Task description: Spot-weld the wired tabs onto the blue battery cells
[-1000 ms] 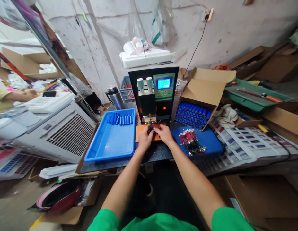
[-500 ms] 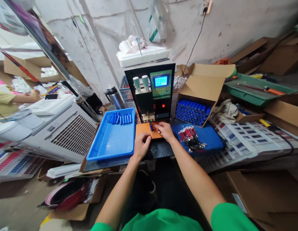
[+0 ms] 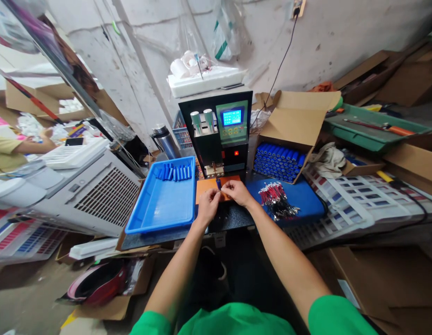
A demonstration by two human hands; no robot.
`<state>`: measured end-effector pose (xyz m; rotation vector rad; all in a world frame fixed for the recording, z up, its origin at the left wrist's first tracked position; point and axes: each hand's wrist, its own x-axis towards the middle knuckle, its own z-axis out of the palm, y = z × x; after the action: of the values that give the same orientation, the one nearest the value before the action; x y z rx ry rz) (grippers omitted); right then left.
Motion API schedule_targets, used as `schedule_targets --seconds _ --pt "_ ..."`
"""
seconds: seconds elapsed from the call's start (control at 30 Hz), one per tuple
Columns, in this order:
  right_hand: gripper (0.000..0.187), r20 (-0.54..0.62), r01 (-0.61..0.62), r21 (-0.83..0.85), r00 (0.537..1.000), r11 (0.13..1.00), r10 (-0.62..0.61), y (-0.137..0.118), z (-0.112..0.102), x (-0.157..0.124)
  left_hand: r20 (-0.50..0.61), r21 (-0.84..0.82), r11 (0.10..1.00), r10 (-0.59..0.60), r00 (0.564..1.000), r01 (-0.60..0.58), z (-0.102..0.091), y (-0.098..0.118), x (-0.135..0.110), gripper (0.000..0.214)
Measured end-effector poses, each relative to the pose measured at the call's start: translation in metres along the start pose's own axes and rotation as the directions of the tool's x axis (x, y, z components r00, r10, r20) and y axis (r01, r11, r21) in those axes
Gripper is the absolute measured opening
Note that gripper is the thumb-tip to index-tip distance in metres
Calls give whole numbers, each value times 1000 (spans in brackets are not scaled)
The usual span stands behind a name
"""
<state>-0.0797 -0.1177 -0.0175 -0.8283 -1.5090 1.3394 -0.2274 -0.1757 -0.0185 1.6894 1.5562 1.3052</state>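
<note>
A blue cylindrical battery cell (image 3: pixel 218 183) stands on the orange plate (image 3: pixel 202 186), just under the electrodes (image 3: pixel 213 170) of a black spot welder (image 3: pixel 207 151). My right hand (image 3: pixel 237 192) is closed in a pinch at the cell's right front. From the left, my left hand (image 3: pixel 208 205) comes in with thumb and fingertips pressed together, close in front of the cell. The fingertips of both hands nearly meet, and whatever lies between them is too small to make out.
Left of the plate sits a blue tray (image 3: pixel 160 209) with several blue cells. At right are a bundle of red and black wire leads (image 3: pixel 277 200) and a cardboard box (image 3: pixel 293 116) packed with blue cells. A steel flask (image 3: pixel 165 141) stands behind the tray. A co-worker's arm (image 3: pixel 29 146) shows far left.
My left hand has moved in toward the cell and its fingers have closed to a pinch. My right hand has shifted slightly left and nearer me, so the fingertips come together.
</note>
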Motion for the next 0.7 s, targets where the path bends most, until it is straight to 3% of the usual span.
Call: schedule_targets --seconds 0.37,0.53,0.7 --pt "29 -30 9 -16 999 1000 -10 2 1 1 -24 -102 995 -19 1000 17 4 6 -1 18" --pt "25 -52 -76 108 995 991 82 -4 -3 -1 -144 110 980 179 973 -164 -1 2 -6 11" --pt "25 -50 -108 207 991 972 121 -10 -8 -3 90 221 932 275 957 -289 -2 -1 2 36"
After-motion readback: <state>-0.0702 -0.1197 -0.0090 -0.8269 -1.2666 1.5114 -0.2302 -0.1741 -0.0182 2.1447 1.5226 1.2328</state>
